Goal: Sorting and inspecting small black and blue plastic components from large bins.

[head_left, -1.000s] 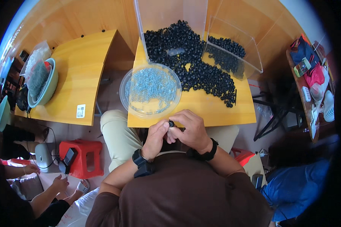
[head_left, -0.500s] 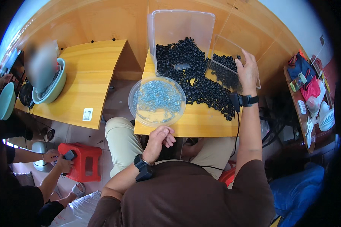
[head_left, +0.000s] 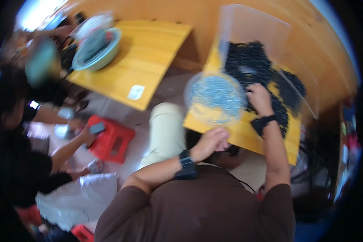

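Note:
My right hand [head_left: 260, 98] reaches down to the heap of small black ring-shaped parts [head_left: 278, 107], just right of a round clear tray [head_left: 188, 99]. Its fingers are curled; motion blur hides anything held in them. Thin silvery metal pieces [head_left: 215, 94], too smeared to name, lie spread in that tray. My left hand [head_left: 209, 144] hovers by the table's near edge, below the tray, fingers bent together; whether they hold something is not visible. More black parts [head_left: 248, 60] spill from a large clear plastic bin [head_left: 258, 24]. Others lie in a smaller clear box [head_left: 310, 94] at the right.
At left stands a second wooden table [head_left: 145, 52] with a pale green basin [head_left: 113, 50] of dark contents. A co-worker's hand [head_left: 86, 135] holds a small dark device above a red stool [head_left: 119, 141]. Wooden panels [head_left: 197, 16] rise behind.
My view has swung left, so the tables appear further right. My right hand has come away from the smaller clear box to the black heap beside the tray, its fingers curling. My left hand stays bent.

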Tool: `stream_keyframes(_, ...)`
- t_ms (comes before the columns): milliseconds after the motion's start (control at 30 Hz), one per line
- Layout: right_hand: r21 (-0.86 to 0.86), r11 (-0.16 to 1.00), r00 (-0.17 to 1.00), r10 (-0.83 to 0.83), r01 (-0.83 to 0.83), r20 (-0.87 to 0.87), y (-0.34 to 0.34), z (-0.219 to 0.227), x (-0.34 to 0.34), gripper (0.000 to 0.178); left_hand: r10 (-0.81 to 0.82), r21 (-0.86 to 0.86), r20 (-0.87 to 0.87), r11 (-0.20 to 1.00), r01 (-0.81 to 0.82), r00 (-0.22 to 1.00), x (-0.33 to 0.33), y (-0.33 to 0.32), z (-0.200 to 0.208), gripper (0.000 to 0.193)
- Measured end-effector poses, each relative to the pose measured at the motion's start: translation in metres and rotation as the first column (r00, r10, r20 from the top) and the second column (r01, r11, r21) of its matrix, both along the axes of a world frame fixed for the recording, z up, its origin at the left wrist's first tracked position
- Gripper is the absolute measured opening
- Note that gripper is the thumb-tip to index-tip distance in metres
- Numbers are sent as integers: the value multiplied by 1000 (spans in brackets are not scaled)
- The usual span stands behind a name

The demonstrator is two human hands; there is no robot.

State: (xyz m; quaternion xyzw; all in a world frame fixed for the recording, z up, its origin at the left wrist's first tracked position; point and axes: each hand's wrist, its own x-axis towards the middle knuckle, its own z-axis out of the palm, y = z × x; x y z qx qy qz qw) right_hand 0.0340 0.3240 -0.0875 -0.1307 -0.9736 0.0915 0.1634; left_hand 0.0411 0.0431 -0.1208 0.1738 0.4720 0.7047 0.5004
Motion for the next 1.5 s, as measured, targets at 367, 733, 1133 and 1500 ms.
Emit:
stream_keyframes(367, 68, 993, 986, -103, 95, 128, 7, -3, -4, 20, 9, -6, -107, 1000, -9, 994, 2, 5, -10, 25)
stream_keyframes(733, 19, 981, 981, -194, 194, 6, 16, 11, 4, 19, -11, -30, -134, 1000, 7, 991, 3, 3, -8, 25)
stream_keyframes(1133, -629, 766, 949, -86, -133, -305, -33, 42, 47, 26, 3, 11, -43, 1000, -3, 999, 0, -3, 1, 20)
stream_keyframes(1500, -562, 759, 898, 66, -328, -435, -135, 44, 110, 39, -98, 147, -103, 983, 112, 990, 1, 6, 39, 31)
